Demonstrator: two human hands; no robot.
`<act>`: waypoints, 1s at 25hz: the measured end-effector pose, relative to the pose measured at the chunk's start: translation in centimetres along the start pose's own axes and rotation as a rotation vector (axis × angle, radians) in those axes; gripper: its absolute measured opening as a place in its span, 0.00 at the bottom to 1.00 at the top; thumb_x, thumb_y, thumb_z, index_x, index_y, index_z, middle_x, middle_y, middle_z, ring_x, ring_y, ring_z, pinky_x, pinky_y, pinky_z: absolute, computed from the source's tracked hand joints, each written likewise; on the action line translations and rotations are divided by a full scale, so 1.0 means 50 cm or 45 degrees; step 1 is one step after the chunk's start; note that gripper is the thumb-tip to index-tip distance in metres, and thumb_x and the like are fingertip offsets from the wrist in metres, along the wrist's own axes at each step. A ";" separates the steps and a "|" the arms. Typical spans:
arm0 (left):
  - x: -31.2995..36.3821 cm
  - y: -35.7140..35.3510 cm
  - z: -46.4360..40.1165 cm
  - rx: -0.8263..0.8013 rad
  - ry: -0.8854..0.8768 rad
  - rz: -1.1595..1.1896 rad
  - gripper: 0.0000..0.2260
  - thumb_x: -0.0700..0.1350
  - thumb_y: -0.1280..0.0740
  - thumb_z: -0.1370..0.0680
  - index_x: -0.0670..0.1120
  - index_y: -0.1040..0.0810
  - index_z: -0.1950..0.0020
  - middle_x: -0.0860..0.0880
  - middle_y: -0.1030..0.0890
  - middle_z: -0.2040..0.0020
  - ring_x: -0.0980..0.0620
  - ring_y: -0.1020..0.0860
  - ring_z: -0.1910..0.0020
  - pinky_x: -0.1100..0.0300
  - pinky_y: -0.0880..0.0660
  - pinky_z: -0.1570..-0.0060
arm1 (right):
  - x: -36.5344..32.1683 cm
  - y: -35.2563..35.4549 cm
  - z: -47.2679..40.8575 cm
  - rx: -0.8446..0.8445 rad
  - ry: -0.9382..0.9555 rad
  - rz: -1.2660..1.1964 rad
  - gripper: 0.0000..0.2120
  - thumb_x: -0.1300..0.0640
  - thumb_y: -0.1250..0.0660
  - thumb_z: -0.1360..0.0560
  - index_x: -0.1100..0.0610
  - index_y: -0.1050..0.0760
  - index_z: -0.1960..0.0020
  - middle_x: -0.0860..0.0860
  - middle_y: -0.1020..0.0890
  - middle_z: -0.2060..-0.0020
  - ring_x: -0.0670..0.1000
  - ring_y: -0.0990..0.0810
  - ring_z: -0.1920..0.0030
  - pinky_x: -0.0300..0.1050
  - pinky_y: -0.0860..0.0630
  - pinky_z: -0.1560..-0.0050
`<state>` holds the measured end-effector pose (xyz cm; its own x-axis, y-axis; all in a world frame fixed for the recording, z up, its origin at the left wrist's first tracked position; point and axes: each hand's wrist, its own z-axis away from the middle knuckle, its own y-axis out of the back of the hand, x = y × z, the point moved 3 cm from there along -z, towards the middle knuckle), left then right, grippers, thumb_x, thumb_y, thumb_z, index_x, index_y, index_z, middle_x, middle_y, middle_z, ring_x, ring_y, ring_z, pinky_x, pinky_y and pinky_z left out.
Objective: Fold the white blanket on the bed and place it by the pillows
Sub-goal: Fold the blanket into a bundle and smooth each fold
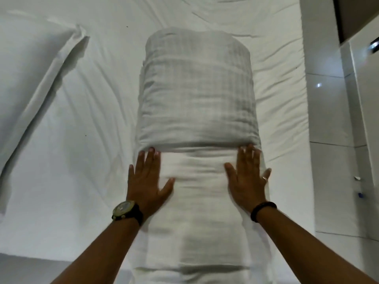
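Now my left hand (146, 182) and right hand (247, 179) press flat, grasping nothing, on the blanket (196, 103); its thick fold could spring open.

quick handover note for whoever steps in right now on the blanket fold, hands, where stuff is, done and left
Left hand: open, flat, palm down on the blanket's near layer, fingertips at the edge of the folded-over part.
Right hand: open and flat likewise, on the right side.
White blanket: a long narrow strip along the bed, far part doubled back toward the person.
Pillow: far left, apart from the blanket.
Done: narrowed lengthwise, one fold over.
Left: probably more folding to make it compact, then set it by the pillow.
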<state>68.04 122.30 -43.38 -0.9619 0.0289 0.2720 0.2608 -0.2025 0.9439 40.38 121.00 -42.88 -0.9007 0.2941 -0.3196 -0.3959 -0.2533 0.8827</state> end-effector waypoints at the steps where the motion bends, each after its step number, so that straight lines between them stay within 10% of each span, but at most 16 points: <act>1: -0.004 0.001 0.007 -0.005 0.072 0.043 0.38 0.65 0.46 0.24 0.47 0.51 0.19 0.48 0.53 0.19 0.47 0.56 0.20 0.39 0.49 0.25 | 0.014 0.005 -0.007 -0.053 -0.126 -0.063 0.37 0.33 0.60 0.24 0.50 0.61 0.21 0.49 0.63 0.21 0.49 0.66 0.22 0.72 0.61 0.28; 8: 0.162 0.088 -0.347 0.226 -0.455 -0.201 0.29 0.61 0.46 0.22 0.52 0.38 0.22 0.46 0.45 0.20 0.41 0.53 0.21 0.33 0.57 0.27 | -0.154 0.090 -0.266 0.126 0.362 0.042 0.28 0.36 0.55 0.20 0.38 0.61 0.23 0.44 0.66 0.22 0.55 0.70 0.23 0.67 0.66 0.27; 14: 0.098 0.113 -0.714 -0.018 -0.128 -0.345 0.41 0.78 0.62 0.31 0.60 0.60 0.21 0.57 0.61 0.20 0.45 0.66 0.22 0.27 0.64 0.32 | -0.178 0.145 -0.593 -0.010 0.283 0.047 0.29 0.32 0.57 0.22 0.33 0.63 0.25 0.42 0.66 0.22 0.59 0.67 0.23 0.74 0.58 0.29; 25: 0.025 0.063 -0.868 -0.131 0.291 -0.184 0.41 0.74 0.60 0.28 0.50 0.33 0.28 0.46 0.31 0.27 0.41 0.39 0.25 0.28 0.52 0.31 | -0.095 0.086 -0.799 -0.059 -0.133 -0.260 0.37 0.29 0.60 0.24 0.45 0.64 0.22 0.52 0.65 0.21 0.54 0.64 0.22 0.68 0.63 0.28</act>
<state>64.09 79.21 -48.18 -0.9851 -0.1546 0.0757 0.1212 -0.3106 0.9428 35.81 81.69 -51.33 -0.7787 0.4365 -0.4506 -0.5781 -0.2203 0.7857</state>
